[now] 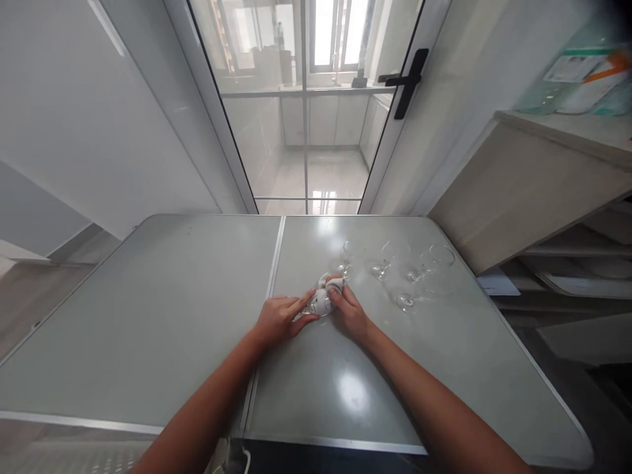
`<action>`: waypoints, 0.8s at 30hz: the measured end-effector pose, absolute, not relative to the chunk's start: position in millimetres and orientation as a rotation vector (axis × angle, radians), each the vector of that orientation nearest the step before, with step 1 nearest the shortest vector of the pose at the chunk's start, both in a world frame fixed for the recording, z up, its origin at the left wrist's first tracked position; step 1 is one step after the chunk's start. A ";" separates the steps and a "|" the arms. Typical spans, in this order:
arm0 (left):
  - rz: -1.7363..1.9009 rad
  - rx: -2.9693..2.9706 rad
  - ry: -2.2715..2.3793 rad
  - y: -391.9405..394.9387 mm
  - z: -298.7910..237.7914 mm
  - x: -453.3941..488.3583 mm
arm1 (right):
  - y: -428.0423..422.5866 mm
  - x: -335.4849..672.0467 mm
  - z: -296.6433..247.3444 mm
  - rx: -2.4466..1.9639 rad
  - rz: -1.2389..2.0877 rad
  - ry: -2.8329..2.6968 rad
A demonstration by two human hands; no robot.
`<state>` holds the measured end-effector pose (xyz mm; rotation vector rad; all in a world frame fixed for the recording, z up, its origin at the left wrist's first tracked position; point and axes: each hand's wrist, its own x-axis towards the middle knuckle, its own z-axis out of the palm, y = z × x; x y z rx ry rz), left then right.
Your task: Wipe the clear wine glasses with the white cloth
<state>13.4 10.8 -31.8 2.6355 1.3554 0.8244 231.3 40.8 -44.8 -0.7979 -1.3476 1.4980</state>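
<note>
A clear wine glass [316, 305] lies tilted between my two hands over the middle of the grey table [148, 316]. My left hand [279, 320] grips the glass from the left, fingers closed round it. Pressed against the glass is a white cloth [332, 286], held by the closed fingers of my right hand [351, 313]. Part of the glass is hidden by the cloth.
Several clear wine glasses [395, 270] stand on the table to the right of my hands. A glass door with a black handle [405, 80] is behind the table. A wooden shelf unit [543, 191] stands at the right, with packages [582, 79] on top.
</note>
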 end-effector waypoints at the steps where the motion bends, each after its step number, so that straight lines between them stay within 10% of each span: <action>1: 0.822 2.690 1.364 11.4 -33.8 13.7 | 41.9 229.5 -48.5 -0.811 1.522 -1.300; 24: 1.076 2.973 1.207 39.1 -40.8 8.2 | 38.8 231.6 -32.3 -0.915 1.318 -1.319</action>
